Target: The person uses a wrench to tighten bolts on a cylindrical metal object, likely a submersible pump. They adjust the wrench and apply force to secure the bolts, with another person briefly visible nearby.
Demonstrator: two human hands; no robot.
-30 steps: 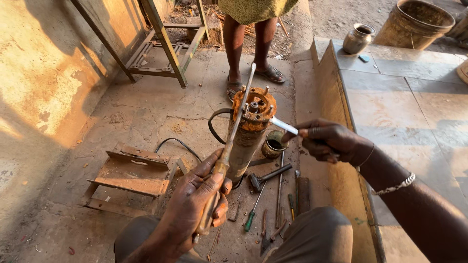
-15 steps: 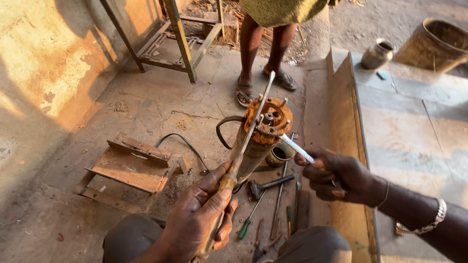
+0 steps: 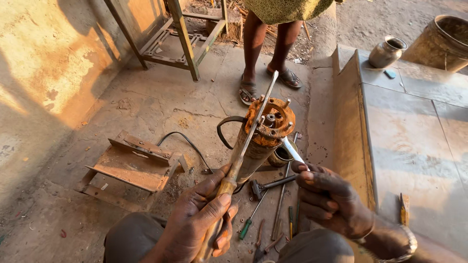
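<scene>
Two hands at work on a rusty pump motor standing on the concrete floor.

At left a rusted metal bracket (image 3: 131, 165) lies flat; the left hand (image 3: 202, 226) comes up from below, fingers wrapped tight round the wooden-handled file (image 3: 243, 151), its blade slanting up across the rusty pump motor (image 3: 265, 134), which stands upright at centre. The right hand (image 3: 331, 199) reaches in palm-down, fingers curled closed on a slim metal rod (image 3: 292, 150) touching the motor's side; loose tools (image 3: 273, 195) lie underneath.
</scene>
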